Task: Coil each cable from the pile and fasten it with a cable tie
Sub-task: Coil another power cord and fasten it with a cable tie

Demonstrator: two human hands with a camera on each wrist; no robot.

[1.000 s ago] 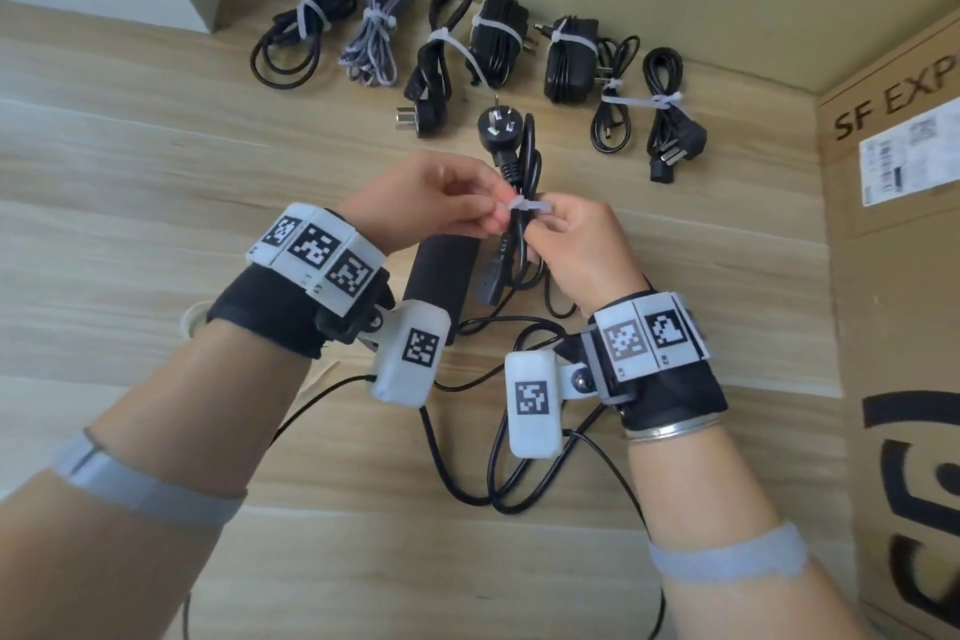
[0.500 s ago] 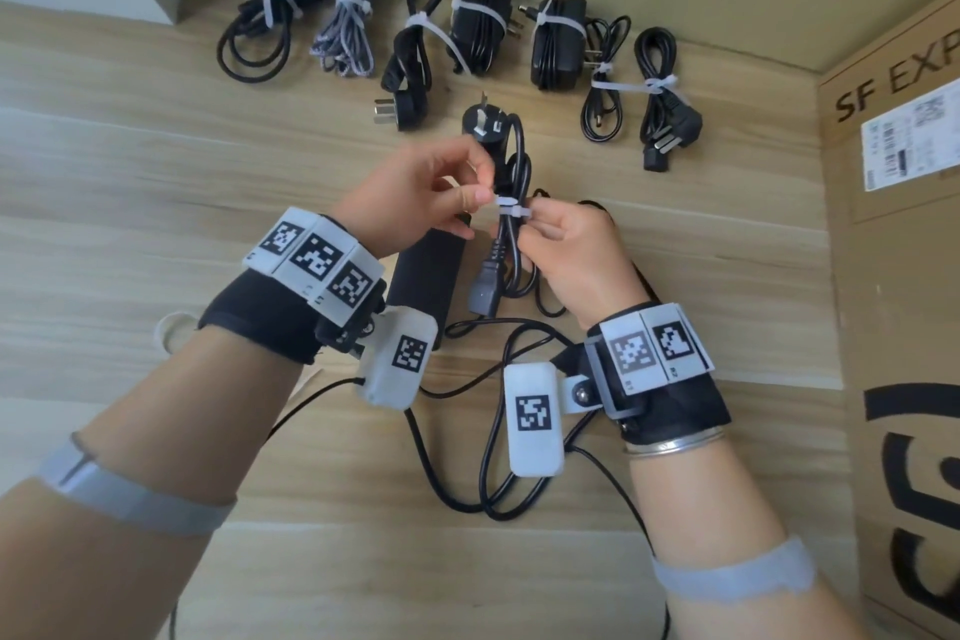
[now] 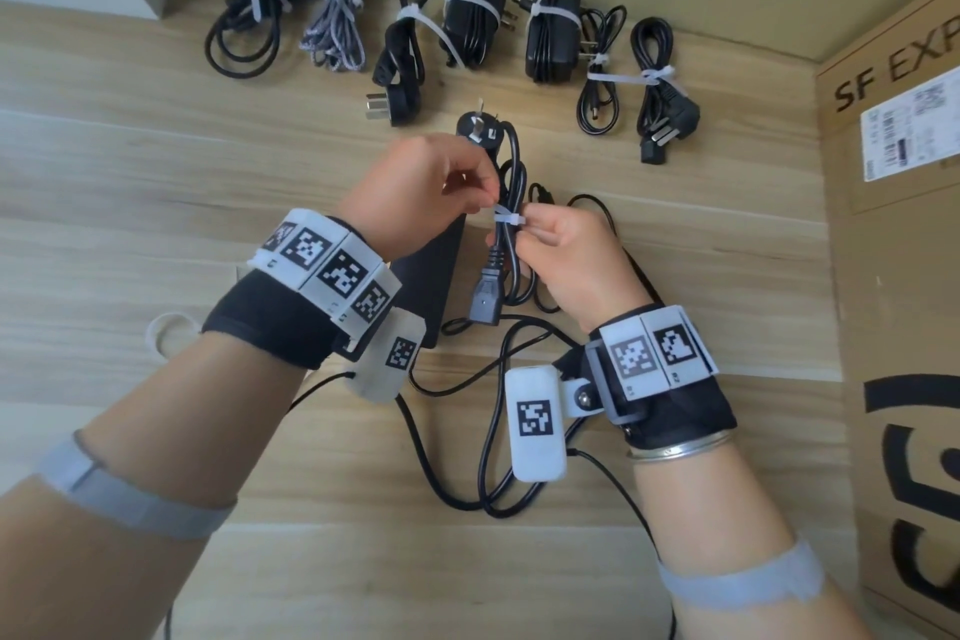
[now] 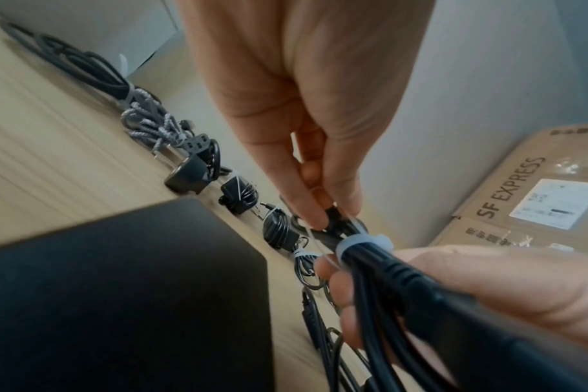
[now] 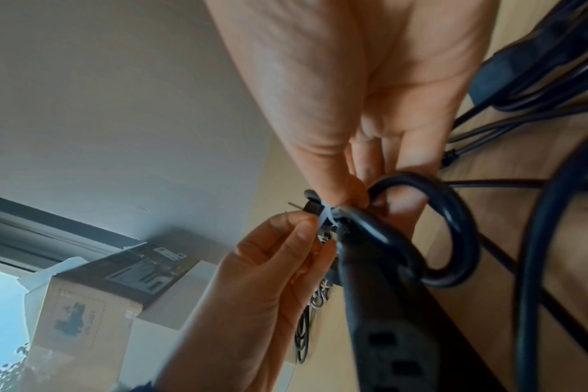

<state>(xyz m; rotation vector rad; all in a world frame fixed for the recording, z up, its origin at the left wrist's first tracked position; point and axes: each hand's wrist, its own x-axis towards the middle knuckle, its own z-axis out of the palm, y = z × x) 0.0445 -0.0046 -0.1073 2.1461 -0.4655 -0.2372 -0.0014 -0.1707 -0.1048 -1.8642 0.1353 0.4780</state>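
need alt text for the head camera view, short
Two hands hold a coiled black power cable above a wooden table: the left hand pinches the tail of a white cable tie looped round it, the right hand grips the coil. Seven tied bundles lie behind; a cardboard box stands right.

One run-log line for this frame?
step: tightening tie | left hand: pinches cable tie tail | right hand: grips coiled power cable | tied bundles: back row
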